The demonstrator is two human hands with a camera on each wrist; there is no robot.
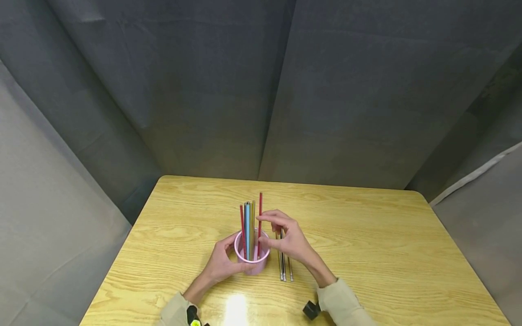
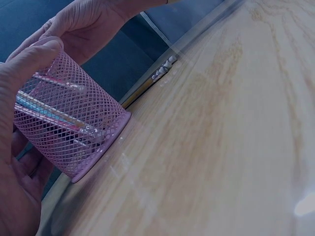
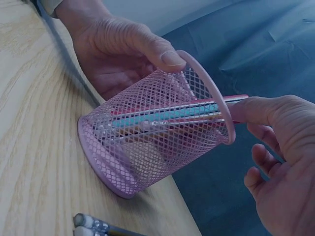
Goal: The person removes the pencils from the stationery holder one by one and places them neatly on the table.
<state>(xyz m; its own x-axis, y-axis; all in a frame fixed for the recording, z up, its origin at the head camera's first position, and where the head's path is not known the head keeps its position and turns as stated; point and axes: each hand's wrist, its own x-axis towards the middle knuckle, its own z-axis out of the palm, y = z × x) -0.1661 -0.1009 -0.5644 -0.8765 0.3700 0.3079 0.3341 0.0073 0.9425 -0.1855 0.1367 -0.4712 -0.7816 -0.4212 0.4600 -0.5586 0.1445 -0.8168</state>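
A pink mesh pencil cup (image 1: 256, 270) stands upright on the table, and my left hand (image 1: 222, 263) grips it round the side, the thumb near the rim in the left wrist view. My right hand (image 1: 290, 237) is at the cup's right rim, its thumb and index finger pinching a red pencil (image 1: 260, 201) whose lower end is inside the cup. Several other pencils, among them a light blue pencil (image 1: 248, 222) and another red pencil (image 1: 242, 222), lean in the cup (image 3: 147, 142). Through the mesh, eraser ends show near the bottom.
Several loose pencils (image 1: 282, 267) lie on the wooden table (image 1: 359, 235) just right of the cup, partly under my right hand, eraser ends toward me. Dark grey curtains (image 1: 204, 90) hang behind the table's far edge. A small black object (image 1: 311, 310) is by my right sleeve.
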